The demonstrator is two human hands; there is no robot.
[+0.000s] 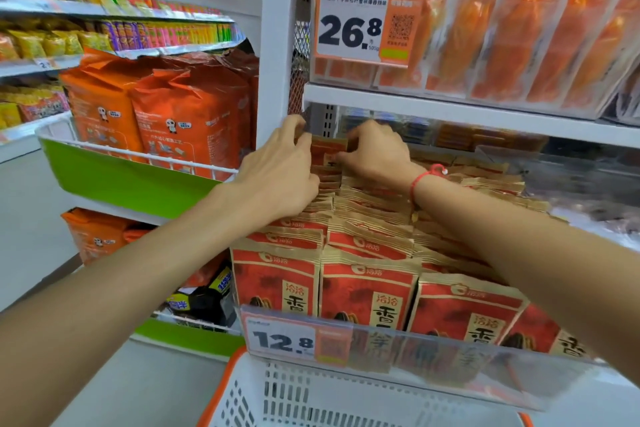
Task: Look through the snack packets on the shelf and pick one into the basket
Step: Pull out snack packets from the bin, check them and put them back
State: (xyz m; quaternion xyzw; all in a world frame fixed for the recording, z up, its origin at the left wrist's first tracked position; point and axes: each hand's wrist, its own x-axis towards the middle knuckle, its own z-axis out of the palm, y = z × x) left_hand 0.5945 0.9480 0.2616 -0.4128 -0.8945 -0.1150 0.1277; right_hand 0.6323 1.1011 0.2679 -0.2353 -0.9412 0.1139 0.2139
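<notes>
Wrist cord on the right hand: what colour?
Red. The wrist cord shows clearly in the head view, behind the right hand.

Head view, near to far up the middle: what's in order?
White basket → 12.8 price tag → front red packets → left hand and right hand, fingers pinching a rear packet → upper shelf edge → 26.8 price tag.

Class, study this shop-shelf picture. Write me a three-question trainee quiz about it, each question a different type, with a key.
1. True or false: a packet already lies in the basket.
2. Which price tag fronts the red packets? A) 26.8 B) 12.8 C) 9.9
3. Fill in: the left hand and right hand work at the ___ of the packet rows.

Key: 1 false; 2 B; 3 back.
</notes>
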